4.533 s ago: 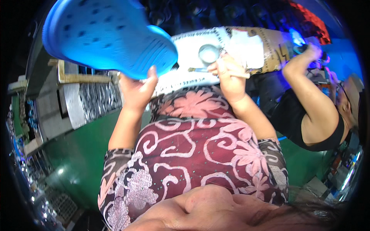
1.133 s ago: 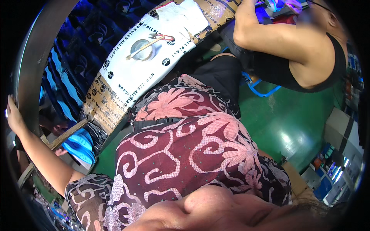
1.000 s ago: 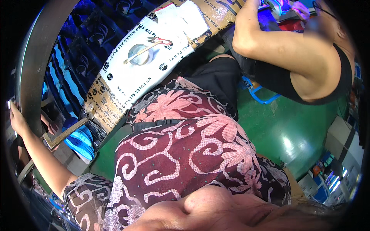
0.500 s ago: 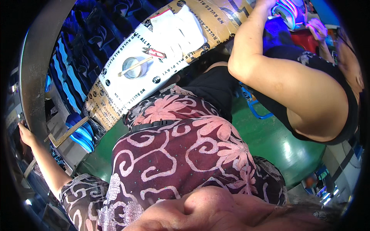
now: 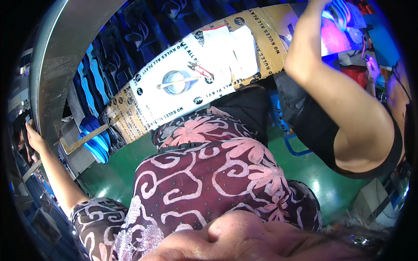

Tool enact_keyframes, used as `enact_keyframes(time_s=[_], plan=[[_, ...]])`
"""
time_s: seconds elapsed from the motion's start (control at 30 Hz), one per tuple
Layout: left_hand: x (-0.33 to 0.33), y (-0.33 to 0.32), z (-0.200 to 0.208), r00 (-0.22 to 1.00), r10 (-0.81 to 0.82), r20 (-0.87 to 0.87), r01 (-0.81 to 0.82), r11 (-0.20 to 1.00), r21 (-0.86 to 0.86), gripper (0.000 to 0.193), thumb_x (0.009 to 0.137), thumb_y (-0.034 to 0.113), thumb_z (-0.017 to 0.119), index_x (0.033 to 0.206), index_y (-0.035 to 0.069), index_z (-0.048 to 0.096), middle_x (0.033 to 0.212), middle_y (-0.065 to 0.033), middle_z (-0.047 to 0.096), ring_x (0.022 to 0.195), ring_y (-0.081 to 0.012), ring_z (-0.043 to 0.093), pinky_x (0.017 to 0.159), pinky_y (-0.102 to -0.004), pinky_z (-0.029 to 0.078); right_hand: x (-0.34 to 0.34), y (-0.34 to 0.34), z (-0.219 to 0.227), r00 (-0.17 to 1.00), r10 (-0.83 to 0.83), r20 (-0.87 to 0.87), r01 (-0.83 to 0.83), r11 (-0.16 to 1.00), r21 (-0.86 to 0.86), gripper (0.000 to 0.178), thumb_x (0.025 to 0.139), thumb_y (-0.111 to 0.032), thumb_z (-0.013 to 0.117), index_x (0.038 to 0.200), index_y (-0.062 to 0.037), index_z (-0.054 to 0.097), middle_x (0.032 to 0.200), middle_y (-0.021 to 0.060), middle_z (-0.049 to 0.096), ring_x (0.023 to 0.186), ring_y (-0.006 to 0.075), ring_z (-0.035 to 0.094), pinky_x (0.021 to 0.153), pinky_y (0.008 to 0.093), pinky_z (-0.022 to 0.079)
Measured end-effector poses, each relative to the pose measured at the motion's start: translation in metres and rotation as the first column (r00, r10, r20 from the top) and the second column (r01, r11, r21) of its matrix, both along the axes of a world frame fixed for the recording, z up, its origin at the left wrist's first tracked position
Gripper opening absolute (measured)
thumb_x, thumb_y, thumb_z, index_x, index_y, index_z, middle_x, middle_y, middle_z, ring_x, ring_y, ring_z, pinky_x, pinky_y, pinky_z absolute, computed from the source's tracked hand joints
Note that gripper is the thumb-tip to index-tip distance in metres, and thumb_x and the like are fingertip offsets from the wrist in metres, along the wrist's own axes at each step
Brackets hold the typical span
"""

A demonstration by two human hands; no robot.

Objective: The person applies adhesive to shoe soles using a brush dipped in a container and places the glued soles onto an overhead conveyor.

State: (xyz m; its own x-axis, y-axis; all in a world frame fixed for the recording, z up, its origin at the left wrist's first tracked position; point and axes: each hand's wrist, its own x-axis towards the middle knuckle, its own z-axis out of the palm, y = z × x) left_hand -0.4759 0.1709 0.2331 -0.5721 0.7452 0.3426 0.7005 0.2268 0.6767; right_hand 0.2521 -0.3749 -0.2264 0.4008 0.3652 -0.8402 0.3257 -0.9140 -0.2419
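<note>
At the far left my left arm is stretched out, and my left hand (image 5: 35, 140) is curled at a dark, thin-looking piece (image 5: 22, 141) beside the metal frame. What exactly it holds is too small and distorted to tell. My right hand is out of sight. On the work surface before me, white printed paper (image 5: 152, 103) covers part of the brown cardboard (image 5: 124, 117). A round cup (image 5: 176, 88) with a brush (image 5: 182, 81) lying across its rim stands there. Red-handled snips (image 5: 200, 70) and a folded white cloth (image 5: 244, 52) lie beyond it.
A curved metal frame (image 5: 56, 56) rises at the left. Beyond the work surface are dark and blue curved pieces (image 5: 99, 76). A blue stack (image 5: 96, 141) sits by a wooden stick (image 5: 87, 138). At right, a co-worker's bare arm (image 5: 313, 65) reaches toward blue-lit pieces.
The view has shifted, so the work surface sits further right and slightly lower. A dark piece now shows at my left hand. The co-worker's arm still reaches forward.
</note>
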Motion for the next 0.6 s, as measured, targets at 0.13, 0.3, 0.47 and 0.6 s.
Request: enact_keyframes(time_s=[0.13,0.3,0.47,0.6], plan=[[0.014,-0.002,0.007,0.983,0.022,-0.181,0.006,0.988,0.155,0.047,0.089,0.041,0.045,0.104,-0.001,0.062,0.103,-0.0079,0.063,0.095,-0.0162,0.057,0.086,-0.0264,0.040,0.004,0.016,-0.007,0.998,0.061,-0.002,-0.061,0.998,0.020,0.021,0.080,-0.020,0.051,0.090,-0.0038,0.060,0.086,0.0183,0.060,0.076,0.0317,0.057,0.068,0.0423,0.046],[-0.004,0.024,0.002,0.930,0.069,-0.362,-0.029,0.993,0.113,0.047,0.087,0.042,0.045,0.103,0.001,0.063,0.104,-0.0088,0.064,0.101,-0.0180,0.057,0.088,-0.0272,0.039,0.016,0.019,-0.028,0.976,0.217,0.031,-0.219,0.973,0.073,0.021,0.080,-0.020,0.051,0.090,-0.0042,0.060,0.087,0.0177,0.060,0.076,0.0311,0.057,0.068,0.0420,0.046],[0.006,0.052,-0.003,0.875,0.184,-0.447,-0.178,0.982,0.057,0.055,0.079,0.057,0.039,0.101,0.015,0.065,0.105,-0.0091,0.062,0.102,-0.0268,0.055,0.088,-0.0338,0.040,0.059,0.047,-0.023,0.931,0.362,0.035,-0.352,0.874,0.336,0.022,0.084,-0.021,0.049,0.095,-0.0056,0.059,0.085,0.0143,0.061,0.075,0.0286,0.057,0.069,0.0392,0.047],[0.010,0.050,0.006,0.860,0.261,-0.438,-0.295,0.955,-0.010,0.061,0.075,0.060,0.039,0.106,0.013,0.062,0.109,-0.0133,0.060,0.104,-0.0309,0.054,0.088,-0.0374,0.039,-0.001,0.131,0.082,0.982,-0.187,-0.008,0.176,0.908,0.380,0.036,0.089,-0.031,0.045,0.105,-0.0014,0.056,0.099,0.0138,0.061,0.095,0.0259,0.057,0.084,0.0329,0.043]])
